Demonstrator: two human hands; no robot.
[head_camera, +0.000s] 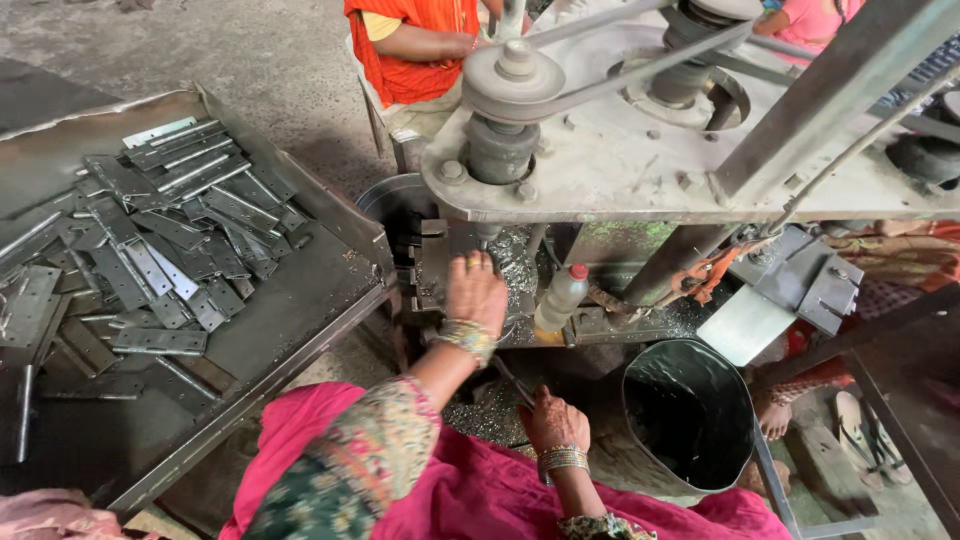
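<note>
My left hand, bangles on the wrist, reaches forward to the work area under the spindle of a grey belt-driven drilling machine. Its fingers curl down over the jig and hide whatever lies beneath them. My right hand is lower, close to my pink lap, and is closed around a thin metal lever that slants up toward the machine. Metal shavings lie between the two hands.
A slanted metal tray on the left holds several flat grey hinge plates. A plastic bottle with a red cap stands by the machine, a black bucket at right. A person in orange sits behind; another person's foot is nearby.
</note>
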